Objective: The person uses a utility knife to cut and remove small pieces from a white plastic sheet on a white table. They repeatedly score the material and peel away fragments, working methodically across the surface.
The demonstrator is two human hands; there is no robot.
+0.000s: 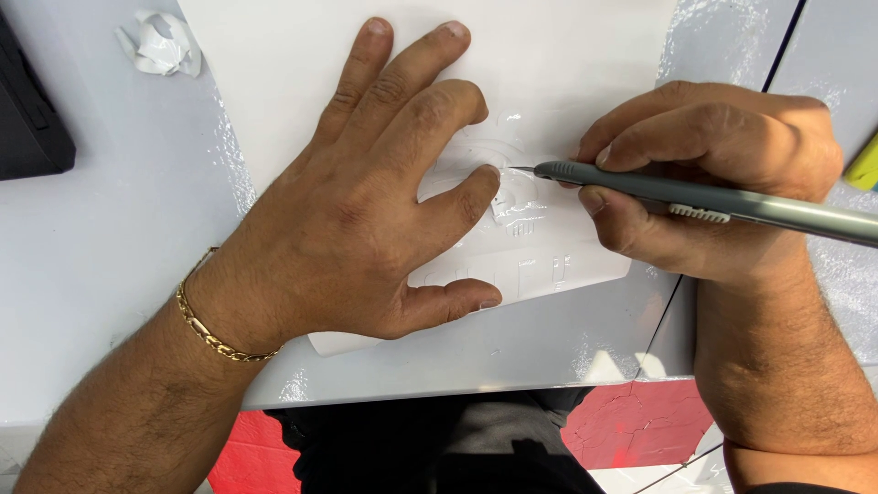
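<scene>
- A glossy pale grey tabletop [101,238] fills most of the scene, with bright light glinting off its surface.
- A dark seam line [785,41] runs across it at the upper right.
- A black object [27,119] sits at the left edge.
- A crumpled white scrap [163,42] lies near the top.
- Below the table edge, a cracked red floor [636,425] shows.

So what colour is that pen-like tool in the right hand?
Grey; the tool shows clearly in the head view, held by the right hand.

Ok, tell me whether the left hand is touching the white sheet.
Touching. The head view shows the left hand pressed flat on the white sheet, fingers spread, with no gap beneath.
</scene>
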